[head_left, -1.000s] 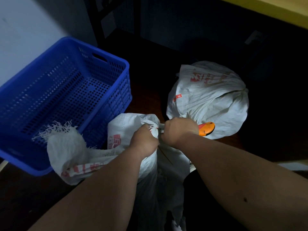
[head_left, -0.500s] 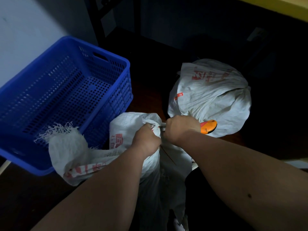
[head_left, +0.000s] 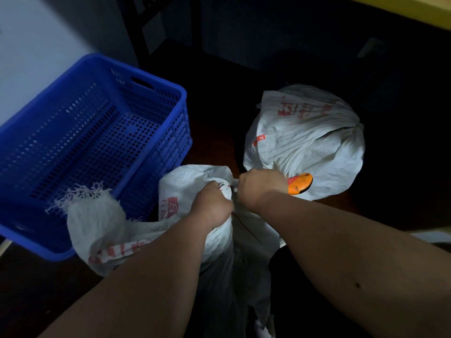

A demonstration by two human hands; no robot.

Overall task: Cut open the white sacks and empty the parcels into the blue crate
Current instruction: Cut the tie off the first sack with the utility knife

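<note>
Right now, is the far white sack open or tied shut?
Tied shut: the far white sack bunches into a closed gathered neck on its right side.

Crate [head_left: 92, 147] stands at left on the floor [head_left: 214, 98]. Near sack [head_left: 185, 191] lies just right of it, its frayed end [head_left: 92, 211] draped over the crate's near rim. Second sack [head_left: 305, 137] sits behind, to the right, apart.

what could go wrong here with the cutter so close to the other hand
The left hand grips the near sack's tied neck right beside the right hand holding the orange cutter; a slip could nick the fingers. The blade is hidden, so it may also cut parcels inside. Dim light makes aiming harder.
</note>
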